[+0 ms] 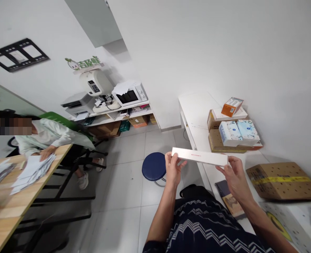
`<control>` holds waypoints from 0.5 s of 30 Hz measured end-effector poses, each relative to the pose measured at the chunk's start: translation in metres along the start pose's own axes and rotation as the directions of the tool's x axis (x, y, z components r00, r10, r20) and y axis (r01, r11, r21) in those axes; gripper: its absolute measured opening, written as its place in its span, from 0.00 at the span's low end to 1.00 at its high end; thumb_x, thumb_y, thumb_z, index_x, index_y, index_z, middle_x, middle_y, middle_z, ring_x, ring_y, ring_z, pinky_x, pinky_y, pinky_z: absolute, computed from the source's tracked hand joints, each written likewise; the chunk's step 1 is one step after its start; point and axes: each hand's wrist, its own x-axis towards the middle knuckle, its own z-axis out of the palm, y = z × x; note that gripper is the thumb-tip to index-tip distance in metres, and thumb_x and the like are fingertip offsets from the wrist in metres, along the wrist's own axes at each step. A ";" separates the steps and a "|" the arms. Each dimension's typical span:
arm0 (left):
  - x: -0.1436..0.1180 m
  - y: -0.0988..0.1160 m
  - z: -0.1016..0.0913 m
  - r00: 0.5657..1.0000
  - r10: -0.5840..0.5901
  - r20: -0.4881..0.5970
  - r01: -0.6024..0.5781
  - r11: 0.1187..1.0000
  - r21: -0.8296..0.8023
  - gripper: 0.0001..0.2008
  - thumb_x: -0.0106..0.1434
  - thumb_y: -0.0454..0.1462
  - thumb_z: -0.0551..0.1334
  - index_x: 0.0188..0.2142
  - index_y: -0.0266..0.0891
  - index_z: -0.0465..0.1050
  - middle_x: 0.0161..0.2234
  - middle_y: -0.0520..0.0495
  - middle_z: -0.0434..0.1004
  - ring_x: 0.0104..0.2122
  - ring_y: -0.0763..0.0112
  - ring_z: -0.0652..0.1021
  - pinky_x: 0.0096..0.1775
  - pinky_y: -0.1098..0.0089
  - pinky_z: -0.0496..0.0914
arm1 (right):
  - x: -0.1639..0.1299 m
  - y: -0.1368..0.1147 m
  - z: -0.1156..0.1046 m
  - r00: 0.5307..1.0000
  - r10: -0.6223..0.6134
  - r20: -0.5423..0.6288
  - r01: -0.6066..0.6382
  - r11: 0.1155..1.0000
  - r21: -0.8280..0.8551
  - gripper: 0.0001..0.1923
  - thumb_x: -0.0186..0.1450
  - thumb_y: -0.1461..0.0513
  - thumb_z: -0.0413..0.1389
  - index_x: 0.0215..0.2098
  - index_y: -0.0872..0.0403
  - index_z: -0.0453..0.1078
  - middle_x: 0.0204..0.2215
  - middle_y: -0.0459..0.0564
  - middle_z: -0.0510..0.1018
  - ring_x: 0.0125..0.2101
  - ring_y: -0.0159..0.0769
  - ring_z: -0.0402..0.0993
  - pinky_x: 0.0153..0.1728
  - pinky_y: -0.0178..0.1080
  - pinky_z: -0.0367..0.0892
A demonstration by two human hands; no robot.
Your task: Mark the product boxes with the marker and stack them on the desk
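Note:
A long, slim white box (199, 156) with small red print on its face is held up in front of my body, tilted slightly down to the right. My left hand (173, 168) grips its left end, thumb on the near side. At the other end, my right hand (233, 174) pinches the corner between thumb and fingers. Below my right forearm a dark book with a picture on its cover (230, 199) lies on the white table (193, 105), partly hidden by the arm.
Tissue packs (230, 133), an orange-and-white box (231, 106) and cartons are stacked on the table. A brown carton with yellow tape (284, 180) stands nearer. A blue stool (154, 166) is on the floor. Left, a person (50, 133) handles papers (34, 172) at a wooden desk (48, 174).

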 end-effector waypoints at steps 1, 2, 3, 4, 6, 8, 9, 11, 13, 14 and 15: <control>-0.001 0.000 0.000 1.000 0.011 -0.003 -0.011 1.000 -0.006 0.25 0.50 0.48 0.73 0.37 0.45 0.60 0.39 0.53 0.69 0.36 0.69 0.76 0.35 0.66 0.76 | -0.001 -0.001 0.000 1.000 0.022 -0.005 -0.022 1.000 -0.009 0.18 0.62 0.48 0.64 0.45 0.43 0.66 0.57 0.46 0.69 0.51 0.38 0.71 0.53 0.43 0.70; -0.002 0.000 0.001 1.000 0.026 -0.004 -0.026 1.000 -0.010 0.24 0.50 0.48 0.73 0.37 0.45 0.60 0.38 0.53 0.69 0.36 0.69 0.76 0.35 0.66 0.76 | -0.002 -0.002 0.001 0.999 0.044 -0.007 -0.044 0.999 -0.014 0.17 0.62 0.49 0.63 0.45 0.43 0.66 0.57 0.46 0.69 0.51 0.38 0.71 0.54 0.44 0.69; -0.003 0.000 0.001 0.999 0.044 -0.005 -0.044 0.999 -0.013 0.24 0.50 0.47 0.73 0.37 0.45 0.61 0.38 0.53 0.69 0.37 0.69 0.76 0.36 0.66 0.76 | -0.003 -0.003 0.002 0.998 0.061 -0.009 -0.061 0.998 -0.014 0.16 0.62 0.50 0.63 0.45 0.43 0.66 0.58 0.46 0.69 0.51 0.38 0.71 0.55 0.45 0.68; -0.004 0.000 0.001 0.998 0.060 -0.006 -0.060 0.998 -0.014 0.23 0.50 0.46 0.73 0.37 0.45 0.61 0.38 0.53 0.69 0.37 0.69 0.75 0.36 0.67 0.75 | -0.003 -0.005 0.002 0.997 0.070 -0.009 -0.070 0.997 -0.010 0.16 0.62 0.51 0.63 0.44 0.43 0.65 0.58 0.46 0.69 0.51 0.38 0.70 0.55 0.46 0.67; -0.006 0.001 0.001 0.997 0.082 -0.002 -0.082 0.996 -0.017 0.22 0.50 0.45 0.72 0.36 0.45 0.62 0.37 0.53 0.68 0.36 0.70 0.75 0.35 0.68 0.74 | -0.004 -0.008 0.004 0.997 0.069 -0.020 -0.068 0.998 0.013 0.15 0.62 0.53 0.63 0.43 0.44 0.65 0.58 0.46 0.69 0.51 0.40 0.70 0.56 0.48 0.66; -0.007 0.001 0.001 0.996 0.091 0.007 -0.091 0.996 -0.024 0.21 0.50 0.44 0.72 0.36 0.45 0.62 0.37 0.53 0.69 0.36 0.70 0.75 0.35 0.70 0.73 | -0.003 -0.011 0.006 0.997 0.058 -0.045 -0.056 0.997 0.044 0.15 0.60 0.55 0.63 0.42 0.44 0.64 0.58 0.46 0.70 0.52 0.42 0.69 0.56 0.50 0.65; -0.008 0.001 0.002 0.996 0.093 0.012 -0.092 0.995 -0.030 0.21 0.49 0.44 0.72 0.36 0.45 0.62 0.36 0.54 0.69 0.36 0.71 0.75 0.34 0.71 0.72 | -0.003 -0.013 0.007 0.997 0.052 -0.057 -0.049 0.997 0.061 0.15 0.59 0.56 0.62 0.42 0.44 0.64 0.57 0.47 0.70 0.53 0.43 0.69 0.56 0.51 0.65; -0.009 0.001 0.003 0.995 0.095 0.023 -0.094 0.995 -0.045 0.20 0.49 0.43 0.72 0.35 0.45 0.63 0.36 0.54 0.69 0.35 0.71 0.75 0.34 0.72 0.71 | -0.003 -0.014 0.009 0.996 0.045 -0.073 -0.038 0.995 0.093 0.16 0.57 0.58 0.62 0.42 0.44 0.63 0.57 0.47 0.70 0.54 0.45 0.68 0.56 0.52 0.64; -0.009 0.001 0.004 0.994 0.100 0.034 -0.098 0.993 -0.063 0.20 0.48 0.43 0.72 0.35 0.45 0.63 0.35 0.55 0.70 0.34 0.72 0.75 0.32 0.73 0.69 | -0.003 -0.015 0.010 0.997 0.031 -0.077 -0.022 0.993 0.115 0.17 0.56 0.60 0.61 0.41 0.44 0.63 0.57 0.48 0.70 0.56 0.46 0.67 0.57 0.53 0.63; -0.008 0.001 0.004 0.994 0.106 0.040 -0.103 0.992 -0.073 0.20 0.48 0.43 0.72 0.35 0.46 0.63 0.35 0.55 0.70 0.33 0.72 0.75 0.31 0.73 0.68 | -0.003 -0.014 0.010 0.997 0.025 -0.077 -0.015 0.992 0.124 0.17 0.55 0.60 0.61 0.41 0.44 0.63 0.57 0.47 0.70 0.57 0.46 0.67 0.57 0.53 0.62; -0.008 0.001 0.005 0.993 0.111 0.047 -0.107 0.991 -0.082 0.20 0.48 0.43 0.72 0.35 0.46 0.63 0.35 0.55 0.71 0.33 0.72 0.75 0.30 0.74 0.68 | -0.003 -0.014 0.010 0.997 0.016 -0.079 -0.006 0.991 0.132 0.17 0.55 0.61 0.62 0.41 0.44 0.63 0.57 0.46 0.70 0.57 0.45 0.67 0.57 0.53 0.62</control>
